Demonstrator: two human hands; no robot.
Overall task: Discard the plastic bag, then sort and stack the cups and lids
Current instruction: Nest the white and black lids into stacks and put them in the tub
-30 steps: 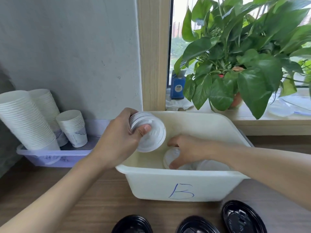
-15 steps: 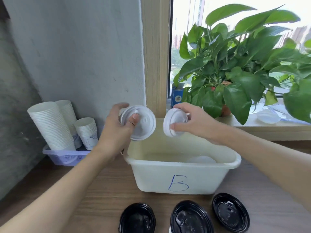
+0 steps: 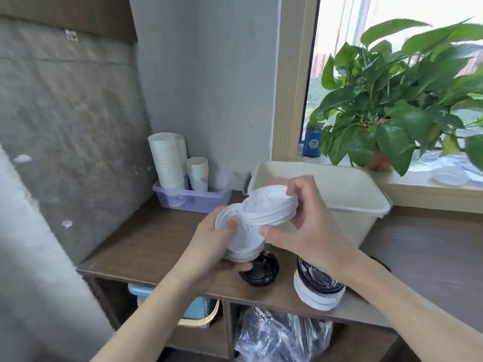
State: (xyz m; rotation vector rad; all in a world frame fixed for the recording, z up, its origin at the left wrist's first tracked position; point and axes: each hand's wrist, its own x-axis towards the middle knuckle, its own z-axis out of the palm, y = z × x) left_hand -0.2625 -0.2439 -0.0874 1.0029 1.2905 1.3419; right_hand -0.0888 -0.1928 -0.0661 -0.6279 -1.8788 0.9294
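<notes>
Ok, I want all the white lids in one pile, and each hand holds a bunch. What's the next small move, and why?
Probably level the upper white lid stack, pinched in the right hand, and press it onto the lower white lid stack gripped by the left hand. The two appear to touch, but the upper one sits tilted, so it likely won't nest yet.

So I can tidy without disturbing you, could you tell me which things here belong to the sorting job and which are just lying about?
Job: left hand with lower white lids; right hand with upper white lids; black lid; black-topped lid stack; cream bin; paper cups.
Lying about: potted plant; blue box.
</notes>
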